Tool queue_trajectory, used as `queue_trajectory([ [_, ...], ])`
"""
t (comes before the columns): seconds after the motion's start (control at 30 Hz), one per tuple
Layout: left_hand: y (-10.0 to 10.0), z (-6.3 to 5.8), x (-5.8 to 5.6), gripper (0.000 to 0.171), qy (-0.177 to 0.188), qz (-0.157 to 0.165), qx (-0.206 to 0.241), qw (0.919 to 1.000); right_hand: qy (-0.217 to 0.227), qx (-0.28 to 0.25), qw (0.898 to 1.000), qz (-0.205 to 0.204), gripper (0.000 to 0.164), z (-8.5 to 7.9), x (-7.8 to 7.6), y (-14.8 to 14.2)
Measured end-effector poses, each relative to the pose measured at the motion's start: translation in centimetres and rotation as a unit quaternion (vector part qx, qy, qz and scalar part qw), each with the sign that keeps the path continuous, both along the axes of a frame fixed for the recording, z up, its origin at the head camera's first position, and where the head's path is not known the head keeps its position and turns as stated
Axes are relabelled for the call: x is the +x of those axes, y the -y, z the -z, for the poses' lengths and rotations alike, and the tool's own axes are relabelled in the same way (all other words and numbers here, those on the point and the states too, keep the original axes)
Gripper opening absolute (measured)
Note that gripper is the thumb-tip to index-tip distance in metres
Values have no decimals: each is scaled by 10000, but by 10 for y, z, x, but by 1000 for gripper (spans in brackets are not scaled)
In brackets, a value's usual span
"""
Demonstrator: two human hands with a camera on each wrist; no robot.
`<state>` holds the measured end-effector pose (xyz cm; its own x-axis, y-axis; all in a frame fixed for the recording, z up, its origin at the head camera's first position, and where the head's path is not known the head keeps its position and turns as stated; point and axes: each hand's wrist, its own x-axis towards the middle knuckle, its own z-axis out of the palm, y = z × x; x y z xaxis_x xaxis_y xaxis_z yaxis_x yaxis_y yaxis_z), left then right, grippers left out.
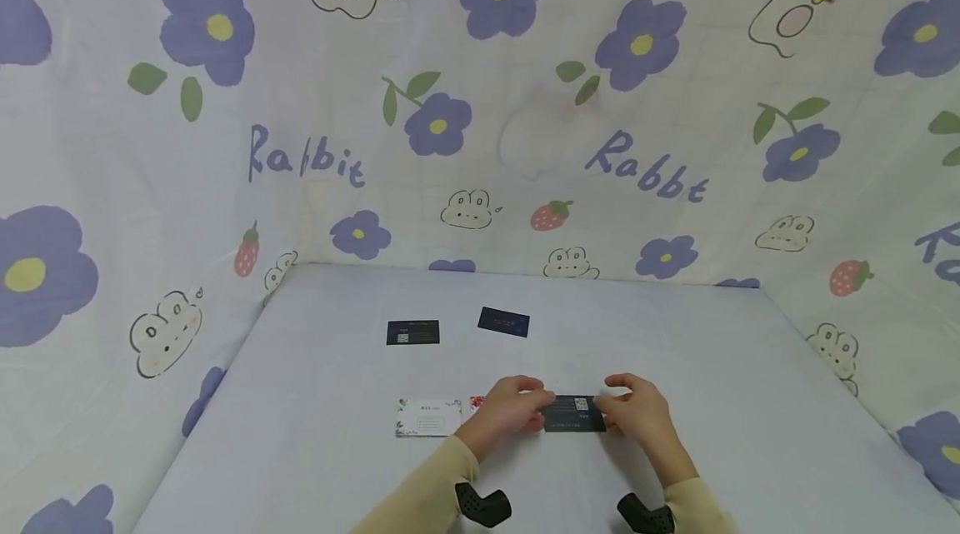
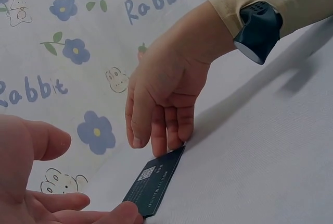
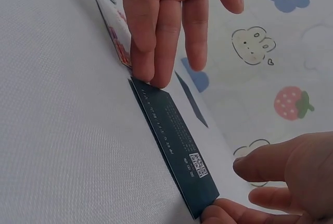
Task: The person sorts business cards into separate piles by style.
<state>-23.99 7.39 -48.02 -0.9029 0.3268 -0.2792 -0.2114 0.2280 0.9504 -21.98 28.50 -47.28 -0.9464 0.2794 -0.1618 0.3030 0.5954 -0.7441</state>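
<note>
A dark business card with a QR code lies flat on the white tabletop between the two hands. At its left end, fingertips of the left hand touch the edge, fingers extended. The right hand has fingertips at the opposite end, its thumb lifted away from the card, as the right wrist view shows. Left of the card, a card with red flowers is mostly hidden behind the left hand. Beside that one lies a white card with a leafy border.
Farther back on the table lie two more dark cards, one on the left and a slightly turned one to its right. A curtain printed with flowers and rabbits hangs around the back and sides.
</note>
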Motion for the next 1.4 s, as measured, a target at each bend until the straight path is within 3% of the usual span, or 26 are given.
queue_trajectory([
  [0.6, 20, -6, 0, 51, -91, -200, -115, 9997, -38, -149, 9998, -162, 48, -6, -7, 12],
  [0.9, 55, -23, -8, 47, -625, -317, 186, 9974, -321, -450, 9981, -283, 49, -24, -17, 20],
  [1.07, 78, -30, -9, 45, -879, -528, 33, 9947, -476, -746, 9955, -347, 50, -30, -22, 30],
  [1.4, 122, -34, -14, 42, -898, -1204, 478, 9875, -450, -1022, 9934, -264, 48, -37, -27, 55],
])
